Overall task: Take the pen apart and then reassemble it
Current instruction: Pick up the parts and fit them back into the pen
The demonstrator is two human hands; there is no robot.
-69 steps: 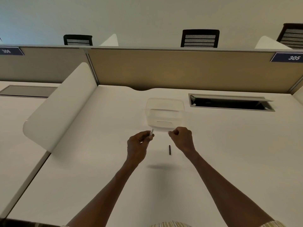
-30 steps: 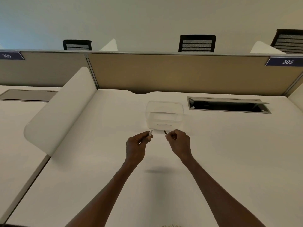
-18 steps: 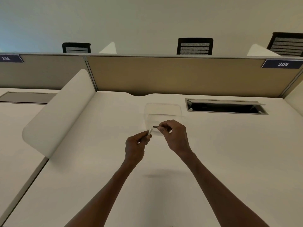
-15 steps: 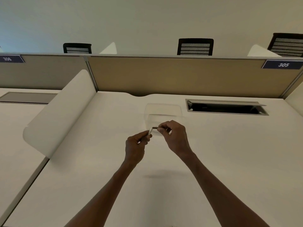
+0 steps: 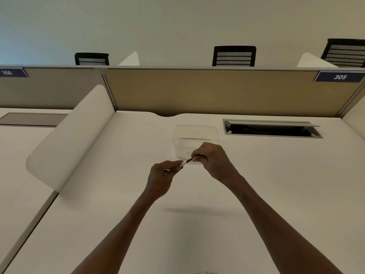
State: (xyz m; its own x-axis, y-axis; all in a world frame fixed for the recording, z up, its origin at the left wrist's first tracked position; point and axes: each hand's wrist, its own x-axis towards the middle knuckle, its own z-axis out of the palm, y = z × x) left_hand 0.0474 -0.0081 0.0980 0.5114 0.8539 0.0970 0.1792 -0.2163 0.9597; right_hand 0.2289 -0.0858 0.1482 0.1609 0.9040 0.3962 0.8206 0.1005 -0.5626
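White desk surface fills the lower two thirds of the frame, bare and matte, with a soft shadow below the hands. At its far edge stands a tan partition panel carrying a dark label reading 305 at the upper right and another reading 306 at the upper left. Black mesh chair backs rise above the partition against a plain pale wall. A curved white divider slants along the left of the frame, and an open cable hatch sits in the desk at the right. A clear plastic container rests on the desk just beyond the hands. At the centre, the left hand and right hand are both pinched closed on the pen, held above the desk, tilted up to the right between them.
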